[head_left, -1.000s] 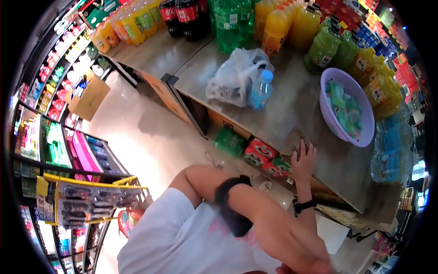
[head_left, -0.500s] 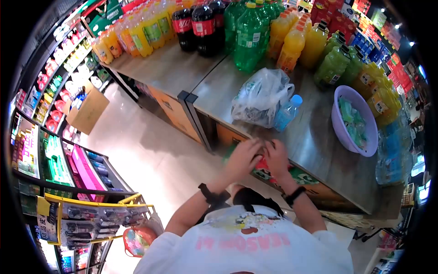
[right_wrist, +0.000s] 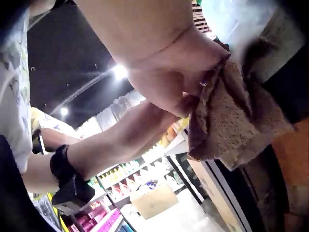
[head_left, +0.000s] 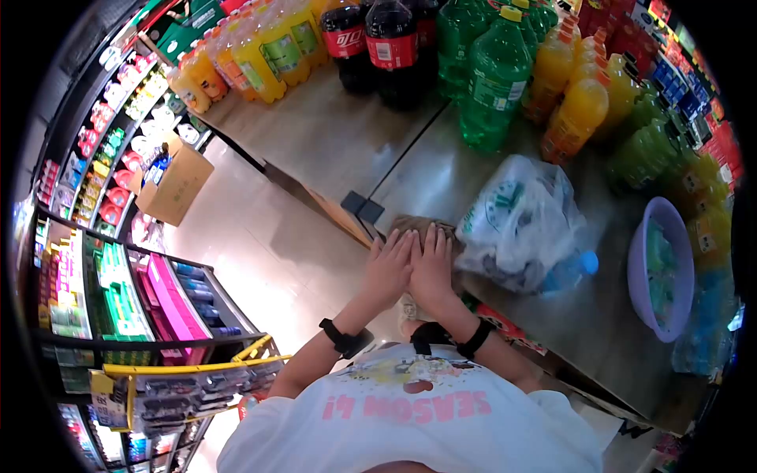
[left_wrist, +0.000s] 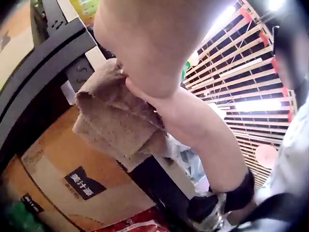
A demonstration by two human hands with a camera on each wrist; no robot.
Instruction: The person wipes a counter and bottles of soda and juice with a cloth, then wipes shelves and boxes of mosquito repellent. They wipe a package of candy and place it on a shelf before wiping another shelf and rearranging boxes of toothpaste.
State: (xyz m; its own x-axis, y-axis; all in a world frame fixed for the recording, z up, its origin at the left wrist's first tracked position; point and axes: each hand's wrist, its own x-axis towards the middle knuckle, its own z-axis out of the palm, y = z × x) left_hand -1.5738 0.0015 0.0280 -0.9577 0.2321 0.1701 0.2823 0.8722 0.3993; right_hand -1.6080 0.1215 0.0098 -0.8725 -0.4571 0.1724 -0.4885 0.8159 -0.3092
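A folded brown cloth point(head_left: 424, 223) lies at the table's front edge, close left of the plastic bag point(head_left: 516, 221). My left hand point(head_left: 388, 270) and right hand point(head_left: 431, 266) rest on it side by side, fingers extended forward. In the left wrist view the cloth point(left_wrist: 120, 123) droops over the edge below the left hand point(left_wrist: 145, 58); the fingertips are hidden there. The right wrist view shows the cloth point(right_wrist: 231, 121) hanging in folds beside the right hand point(right_wrist: 169, 72). A blue-capped bottle point(head_left: 569, 272) leans by the bag.
Drink bottles point(head_left: 493, 87) stand along the table's back. A purple basin point(head_left: 637, 276) with green packets sits at the right. A black corner joint point(head_left: 363, 207) is left of the hands. Stocked shelves point(head_left: 118, 292) and a cardboard box point(head_left: 177, 185) are across the aisle.
The left arm, earlier crossed over the body, has come forward beside the right. Both hands have shifted left along the table edge and now lie on the cloth with fingers extended. The view has shifted too.
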